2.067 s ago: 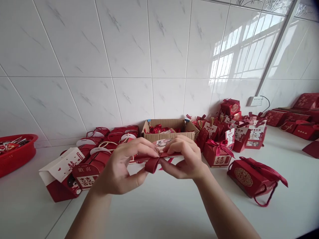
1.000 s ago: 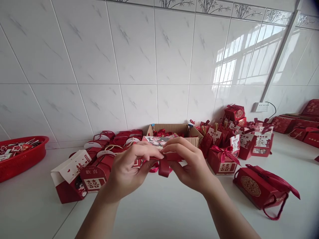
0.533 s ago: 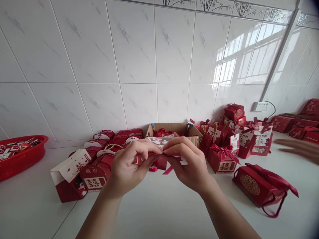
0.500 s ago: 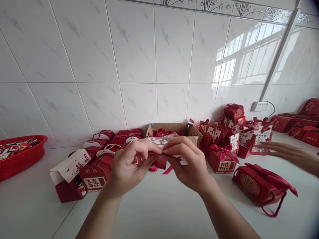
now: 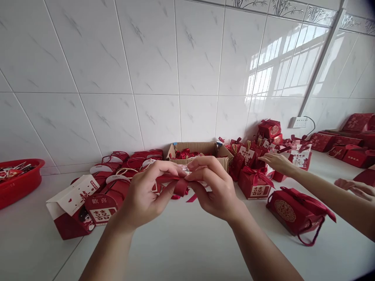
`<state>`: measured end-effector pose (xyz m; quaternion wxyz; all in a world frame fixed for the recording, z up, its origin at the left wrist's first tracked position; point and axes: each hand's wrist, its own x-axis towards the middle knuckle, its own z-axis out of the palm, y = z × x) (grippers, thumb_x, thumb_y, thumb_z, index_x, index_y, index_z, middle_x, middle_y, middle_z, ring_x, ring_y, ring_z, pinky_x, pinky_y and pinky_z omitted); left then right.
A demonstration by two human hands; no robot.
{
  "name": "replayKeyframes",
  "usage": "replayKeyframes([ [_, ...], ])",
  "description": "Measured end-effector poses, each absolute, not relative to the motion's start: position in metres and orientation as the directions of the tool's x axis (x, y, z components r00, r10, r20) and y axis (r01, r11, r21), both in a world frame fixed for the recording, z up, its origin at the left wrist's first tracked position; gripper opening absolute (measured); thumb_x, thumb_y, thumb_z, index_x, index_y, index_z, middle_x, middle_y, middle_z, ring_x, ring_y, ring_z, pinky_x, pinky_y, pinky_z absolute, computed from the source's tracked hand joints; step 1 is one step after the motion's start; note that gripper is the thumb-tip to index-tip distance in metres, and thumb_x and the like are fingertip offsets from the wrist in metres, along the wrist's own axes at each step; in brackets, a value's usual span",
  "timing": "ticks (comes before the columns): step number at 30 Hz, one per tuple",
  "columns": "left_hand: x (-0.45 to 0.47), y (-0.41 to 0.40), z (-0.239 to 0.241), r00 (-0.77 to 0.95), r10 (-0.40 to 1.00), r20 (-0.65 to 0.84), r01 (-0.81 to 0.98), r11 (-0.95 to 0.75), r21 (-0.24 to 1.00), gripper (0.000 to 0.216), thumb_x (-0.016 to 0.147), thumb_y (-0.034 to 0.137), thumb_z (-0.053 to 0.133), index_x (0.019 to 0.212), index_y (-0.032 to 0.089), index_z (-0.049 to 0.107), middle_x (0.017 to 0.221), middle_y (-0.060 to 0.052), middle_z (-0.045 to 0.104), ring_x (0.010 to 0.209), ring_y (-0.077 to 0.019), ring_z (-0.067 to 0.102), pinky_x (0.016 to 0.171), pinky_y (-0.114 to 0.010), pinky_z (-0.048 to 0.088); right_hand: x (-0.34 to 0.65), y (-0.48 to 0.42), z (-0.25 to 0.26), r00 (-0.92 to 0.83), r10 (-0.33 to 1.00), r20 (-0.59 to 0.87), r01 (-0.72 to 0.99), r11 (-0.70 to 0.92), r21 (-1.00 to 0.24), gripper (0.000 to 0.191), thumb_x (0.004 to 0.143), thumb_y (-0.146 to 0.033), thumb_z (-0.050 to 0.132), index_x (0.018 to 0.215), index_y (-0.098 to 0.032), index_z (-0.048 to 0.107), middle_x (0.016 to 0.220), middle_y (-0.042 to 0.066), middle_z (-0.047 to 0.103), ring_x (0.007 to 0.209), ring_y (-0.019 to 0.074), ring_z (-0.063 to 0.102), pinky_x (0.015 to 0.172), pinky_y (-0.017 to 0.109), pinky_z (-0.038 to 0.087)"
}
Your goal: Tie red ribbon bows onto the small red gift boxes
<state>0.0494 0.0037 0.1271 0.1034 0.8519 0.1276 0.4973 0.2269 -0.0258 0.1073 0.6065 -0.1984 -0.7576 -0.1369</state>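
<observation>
My left hand [image 5: 149,191] and my right hand [image 5: 218,187] meet at the middle, fingertips close together. Both pinch a dark red ribbon [image 5: 181,187], which bends into a loop between the thumbs. Behind the fingers is a small red gift box with a pale printed panel, mostly hidden by my hands. A loose ribbon tail [image 5: 191,198] hangs below my right fingers. Just beyond, an open cardboard box [image 5: 200,149] holds red items.
Red gift boxes [image 5: 104,208] crowd the left, with a white-topped box [image 5: 72,205] and a red basin [image 5: 22,183]. More boxes [image 5: 258,183] stand right, near a ribbon-handled box [image 5: 294,212]. Another person's hand [image 5: 277,162] reaches in from the right.
The ribbon loop between my thumbs shows more plainly, and the printed panel shows less. The other person's hand has moved left to the upright boxes; a second hand appears at the right edge.
</observation>
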Motion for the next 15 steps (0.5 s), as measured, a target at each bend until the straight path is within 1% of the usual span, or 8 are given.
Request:
replayKeyframes([
  [4,0.050,0.005,0.127,0.467,0.369,0.804,0.180,-0.929,0.322,0.020,0.081,0.009,0.055,0.097,0.022,0.055,0.092,-0.002,0.068,0.083,-0.0167,0.068,0.065,-0.024,0.058,0.227,-0.021,0.105,-0.189,0.116,0.975,0.455,0.890,-0.018,0.021,0.084,-0.004,0.048,0.094,-0.021,0.056,0.096,0.007,0.057,0.089,0.0172,0.062,0.075,0.032,0.057],
  [7,0.052,0.007,0.125,0.472,0.432,0.769,0.201,-0.902,0.383,0.018,0.082,0.010,0.054,0.096,0.021,0.055,0.088,-0.001,0.067,0.077,-0.0144,0.067,0.060,-0.021,0.056,0.227,-0.016,0.103,-0.183,0.137,0.974,0.452,0.891,-0.040,0.020,0.084,-0.005,0.049,0.093,-0.021,0.056,0.095,0.007,0.057,0.087,0.0166,0.061,0.073,0.031,0.056],
  [9,0.054,0.009,0.122,0.470,0.481,0.740,0.207,-0.875,0.438,0.016,0.083,0.011,0.054,0.096,0.020,0.054,0.087,-0.002,0.067,0.078,-0.0143,0.066,0.061,-0.021,0.055,0.228,-0.013,0.102,-0.175,0.159,0.972,0.450,0.891,-0.065,0.017,0.084,-0.006,0.050,0.091,-0.021,0.056,0.095,0.007,0.056,0.087,0.0164,0.061,0.071,0.031,0.056],
  [12,0.056,0.012,0.119,0.451,0.543,0.708,0.223,-0.837,0.500,0.014,0.084,0.015,0.055,0.097,0.020,0.053,0.088,-0.003,0.066,0.081,-0.0152,0.065,0.065,-0.023,0.054,0.229,-0.009,0.101,-0.157,0.225,0.962,0.431,0.892,-0.138,0.012,0.085,-0.010,0.052,0.088,-0.021,0.055,0.093,0.007,0.056,0.086,0.0159,0.060,0.068,0.029,0.056],
  [15,0.058,0.016,0.116,0.441,0.604,0.664,0.212,-0.789,0.576,0.014,0.085,0.018,0.056,0.098,0.020,0.050,0.090,-0.004,0.065,0.085,-0.0161,0.064,0.064,-0.023,0.052,0.229,-0.008,0.100,-0.153,0.294,0.944,0.415,0.886,-0.209,0.009,0.084,-0.011,0.053,0.085,-0.019,0.056,0.090,0.006,0.055,0.083,0.0149,0.059,0.064,0.027,0.055],
])
